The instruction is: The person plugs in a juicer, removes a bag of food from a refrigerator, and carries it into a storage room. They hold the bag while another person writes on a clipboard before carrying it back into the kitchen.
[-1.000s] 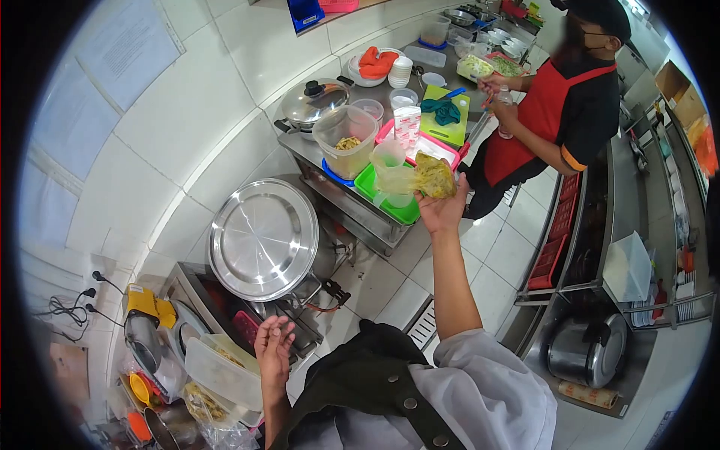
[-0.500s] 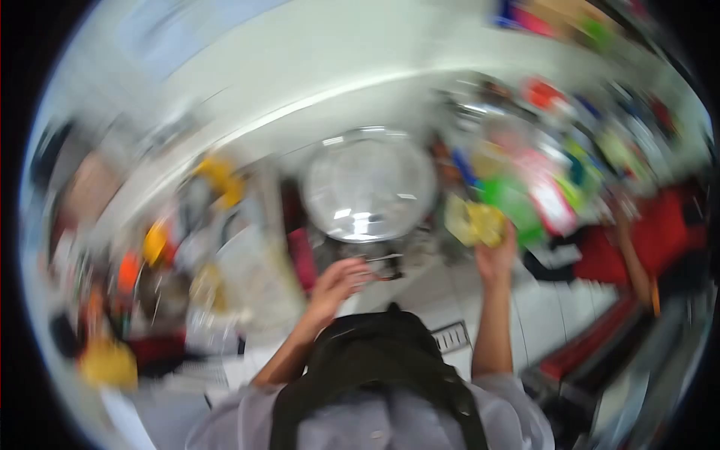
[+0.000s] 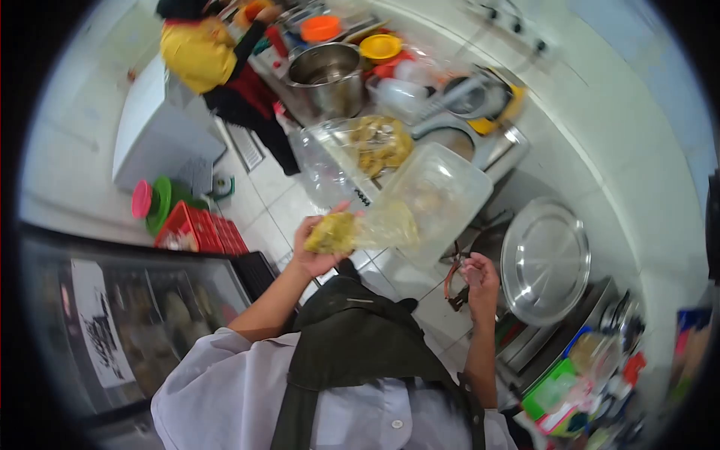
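A clear plastic bag of yellow food (image 3: 332, 233) sits in my left hand (image 3: 309, 251), whose fingers are wrapped round it. The loose end of that bag stretches right, over the near edge of a translucent plastic tub (image 3: 457, 176) on the counter. Beyond lies a larger plastic bag with yellow-brown food (image 3: 381, 146). My right hand (image 3: 481, 286) is raised left of a big round metal lid (image 3: 545, 262), its fingers loosely curled and partly apart, with nothing visible in them.
A large steel pot (image 3: 328, 81), a yellow bowl (image 3: 381, 47) and a grey appliance (image 3: 461, 112) crowd the counter. A person in a yellow top (image 3: 196, 52) stands at the far left. Red crates (image 3: 201, 228) and a glass-topped freezer (image 3: 161, 311) are on my left.
The view has swung left, bringing the tub and freezer nearer the middle and left. The bag of yellow food has passed from my right hand to my left, above the tub's edge.
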Demonstrator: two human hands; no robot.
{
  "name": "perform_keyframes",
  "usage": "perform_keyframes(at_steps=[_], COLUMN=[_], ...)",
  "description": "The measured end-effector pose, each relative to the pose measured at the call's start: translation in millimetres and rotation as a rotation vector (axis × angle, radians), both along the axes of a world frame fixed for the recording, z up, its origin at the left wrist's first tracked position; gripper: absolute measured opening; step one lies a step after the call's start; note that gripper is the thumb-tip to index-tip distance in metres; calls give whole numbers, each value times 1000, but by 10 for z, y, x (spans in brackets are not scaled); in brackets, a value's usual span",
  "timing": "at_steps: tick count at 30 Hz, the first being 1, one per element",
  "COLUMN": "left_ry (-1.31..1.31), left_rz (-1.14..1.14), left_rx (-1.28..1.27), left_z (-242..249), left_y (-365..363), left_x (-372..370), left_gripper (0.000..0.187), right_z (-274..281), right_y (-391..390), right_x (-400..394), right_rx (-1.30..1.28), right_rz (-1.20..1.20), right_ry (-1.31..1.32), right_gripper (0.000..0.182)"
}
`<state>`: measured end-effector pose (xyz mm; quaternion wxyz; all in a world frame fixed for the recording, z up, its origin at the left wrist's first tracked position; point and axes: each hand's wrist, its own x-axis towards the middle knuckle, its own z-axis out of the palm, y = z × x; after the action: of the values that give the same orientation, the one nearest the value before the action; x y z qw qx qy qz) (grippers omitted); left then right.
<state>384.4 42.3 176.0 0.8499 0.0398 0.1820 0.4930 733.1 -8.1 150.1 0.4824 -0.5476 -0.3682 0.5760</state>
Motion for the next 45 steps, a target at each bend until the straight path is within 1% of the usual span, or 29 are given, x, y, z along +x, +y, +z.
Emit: perform_keyframes(at_steps=[2, 4, 7, 9, 12, 14, 15, 17, 18, 21, 23, 25, 26, 27, 29, 30, 31, 32, 33, 34, 35, 36, 38, 39, 40, 41, 42, 44, 45], left_ry=[-86, -130, -181, -162, -145, 4, 164, 369, 445, 696, 954, 1359, 1352, 1198, 1230, 1437, 1281, 1143, 1235, 1130, 1168, 1169, 733, 718, 840, 952, 907, 1231, 1364], left_rz=[180, 375, 500, 518, 475, 473, 409, 455, 475, 436, 303, 128, 121, 98, 77, 5, 72, 41, 172, 299, 547, 570, 923, 951, 955, 1007, 1156, 903, 738], left_rx=[-9, 29, 37, 81, 146, 188, 205, 147, 94, -411, -566, -613, -713, -833, -894, -1014, -1123, -1162, -1129, -1299, -1266, -1269, -1320, -1317, -1218, -1150, -1213, -1026, -956], left_z=[-130, -204, -235, -302, -369, -413, -459, -795, -1012, -1857, -2552, -3482, -3874, -4001, -3882, -3441, -3120, -2759, -3045, -2592, -2956, -2828, -2454, -2634, -2840, -3022, -3216, -3329, -3347], left_y=[-44, -144, -193, -172, -81, -71, -102, -164, -205, -467, -872, -1491, -1834, -2101, -2499, -2390, -2296, -2109, -2192, -1795, -1794, -1531, -840, -717, -525, -345, -212, 33, 79], left_x=[-470, -987, -1724, -2144, -2700, -3021, -3181, -3495, -3619, -3988, -4230, -4451, -4534, -4646, -4852, -4938, -5070, -5253, -5289, -5450, -5479, -5646, -5923, -6034, -6083, -6177, -6379, -6833, -7022], left_gripper=[65, 65, 67, 70, 73, 73, 74, 75, 74, 68, 63, 62, 64, 63, 55, 45, 37, 35, 30, 27, 25, 25, 26, 26, 27, 29, 29, 30, 30], right_z=[164, 482, 594, 545, 68, -339, -352, -401, -577, -1392, -1718, -2370, -2562, -2373, -2746, -2943, -3032, -3086, -3064, -3002, -2898, -2826, -2930, -2847, -2754, -3044, -3277, -3313, -3341], right_y=[321, 586, 943, 1117, 1266, 1367, 1417, 1561, 1661, 2059, 2267, 2584, 2751, 2866, 3147, 3318, 3434, 3529, 3603, 3684, 3797, 3930, 4184, 4327, 4426, 4605, 4812, 5100, 5315], right_x=[-223, -647, -1657, -2445, -3710, -4399, -4702, -5352, -5566, -6058, -6426, -6726, -6953, -7246, -7622, -8055, -8444, -8787, -9170, -9587, -9988, -10342, -11036, -11368, -11760, -12154, -12493, -13017, -13365], right_rx=[20, 94, 209, -19, -250, -390, -404, -464, -461, -667, -552, -543, -532, -586, -580, -546, -539, -458, -366, -352, -174, 16, 136, 294, 474, 1112, 1395, 1191, 1406], right_rz=[-20, 90, 352, 796, 1083, 1108, 1158, 888, 920, 830, 921, 946, 948, 925, 1015, 1087, 1111, 1199, 1286, 1301, 1441, 1570, 1652, 1760, 1891, 1951, 2019, 1977, 2179], right_ry=[-140, 73, 63, -4, 87, 714, 713, 215, 225, 204, -279, -225, -184, -299, -352, -371, -341, -381, -421, -398, -517, -644, -587, -578, -561, -681, -623, -262, -470], right_gripper=[25, 19, 25, 37, 51, 53, 53, 52, 52, 43, 32, 30, 28, 28, 28, 28, 28, 28, 28, 28, 31, 33, 39, 39, 40, 35, 27, 24, 25])
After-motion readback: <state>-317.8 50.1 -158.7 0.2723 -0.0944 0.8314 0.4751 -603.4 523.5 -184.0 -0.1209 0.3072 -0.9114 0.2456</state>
